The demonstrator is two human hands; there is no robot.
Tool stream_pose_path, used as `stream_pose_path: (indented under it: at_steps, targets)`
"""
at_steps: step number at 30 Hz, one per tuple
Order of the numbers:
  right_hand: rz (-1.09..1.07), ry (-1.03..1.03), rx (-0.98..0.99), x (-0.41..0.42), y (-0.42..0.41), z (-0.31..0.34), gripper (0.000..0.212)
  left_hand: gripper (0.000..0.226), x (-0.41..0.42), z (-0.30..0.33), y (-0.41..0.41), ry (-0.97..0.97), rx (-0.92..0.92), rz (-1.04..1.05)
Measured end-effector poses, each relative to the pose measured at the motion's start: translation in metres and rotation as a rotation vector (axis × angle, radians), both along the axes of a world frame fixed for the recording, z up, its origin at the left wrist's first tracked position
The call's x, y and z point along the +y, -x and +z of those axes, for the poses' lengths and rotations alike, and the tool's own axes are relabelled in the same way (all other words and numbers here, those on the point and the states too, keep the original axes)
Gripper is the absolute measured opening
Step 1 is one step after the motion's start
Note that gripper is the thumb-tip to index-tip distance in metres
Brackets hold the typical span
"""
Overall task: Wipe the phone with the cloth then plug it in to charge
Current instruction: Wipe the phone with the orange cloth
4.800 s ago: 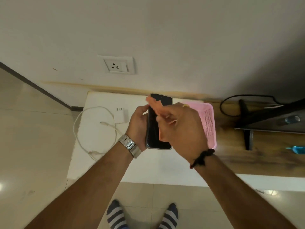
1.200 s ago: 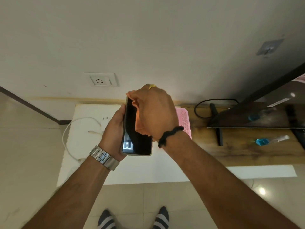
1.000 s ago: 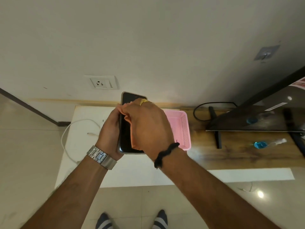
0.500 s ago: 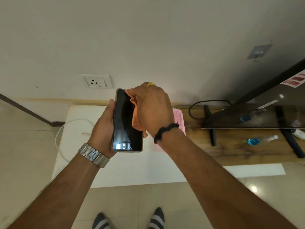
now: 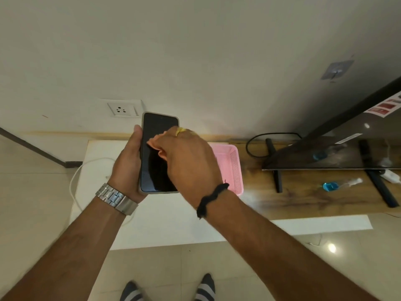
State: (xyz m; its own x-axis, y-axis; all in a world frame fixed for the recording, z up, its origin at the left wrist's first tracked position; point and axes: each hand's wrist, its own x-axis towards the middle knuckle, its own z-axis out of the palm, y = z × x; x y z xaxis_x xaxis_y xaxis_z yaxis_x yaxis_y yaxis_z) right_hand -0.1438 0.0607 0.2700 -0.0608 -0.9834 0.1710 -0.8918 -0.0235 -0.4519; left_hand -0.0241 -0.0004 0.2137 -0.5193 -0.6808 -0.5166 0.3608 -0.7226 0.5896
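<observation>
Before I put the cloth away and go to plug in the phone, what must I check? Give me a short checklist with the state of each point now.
1. Left hand grips the phone firmly: ok.
2. Cloth under the right hand touches the screen: ok.
3. Screen fully wiped: cannot tell.
4. White cable within reach on the white table: ok.
5. Wall socket free: ok.
6. Charger adapter in sight: not ok, hidden.

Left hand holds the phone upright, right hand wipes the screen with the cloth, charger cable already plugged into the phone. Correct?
Not quite. The head view shows the left hand gripping the phone and the right hand rubbing the cloth on its screen, but the cable is not plugged in: it lies on the white table, apart from the phone.
</observation>
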Motion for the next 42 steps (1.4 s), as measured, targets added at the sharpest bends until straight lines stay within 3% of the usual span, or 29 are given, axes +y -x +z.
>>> stream_pose_path:
  at_steps: [5,10,12,16,18,20,25,30,34,37,40,42]
  targets:
    - [-0.126,0.049,0.094,-0.03,0.03,0.007,0.028,0.061,0.004,-0.001,0.006,0.006,0.018,-0.036]
    - [0.069,-0.022,0.001,0.012,-0.004,0.0,0.028,0.072,-0.003,0.003,0.003,-0.037,0.029,0.014]
    - [0.018,-0.021,0.033,-0.006,0.017,0.002,0.037,0.065,0.004,0.002,0.007,-0.045,0.03,-0.02]
    - [-0.16,-0.023,-0.131,-0.022,0.021,0.001,0.02,0.061,0.003,0.006,0.012,-0.065,0.07,-0.003]
    - [-0.062,-0.038,-0.124,0.005,-0.003,-0.003,0.012,0.068,-0.001,0.01,0.012,-0.064,0.066,0.022]
    - [0.066,-0.046,-0.013,0.026,-0.01,0.0,0.025,0.071,0.002,0.009,0.013,-0.076,0.028,0.013]
    - [-0.211,-0.031,-0.143,-0.014,0.025,0.012,0.021,0.059,0.009,0.009,0.025,-0.097,0.056,-0.009]
    - [0.089,-0.104,-0.032,0.039,-0.01,0.022,0.016,0.07,0.006,0.011,0.025,-0.09,0.017,0.005]
    - [-0.103,-0.042,-0.071,0.003,0.018,0.026,0.027,0.057,0.009,0.01,0.031,-0.087,0.018,0.014]
    - [-0.023,-0.066,-0.06,0.018,-0.005,0.026,0.017,0.066,0.003,0.016,0.03,-0.103,0.048,0.041]
    - [0.126,-0.084,-0.042,0.042,-0.008,0.026,0.022,0.068,0.006,0.011,0.028,-0.114,0.058,0.036]
    - [0.049,-0.041,-0.045,0.023,0.008,0.022,0.022,0.065,0.009,0.007,0.03,-0.143,0.067,0.04]
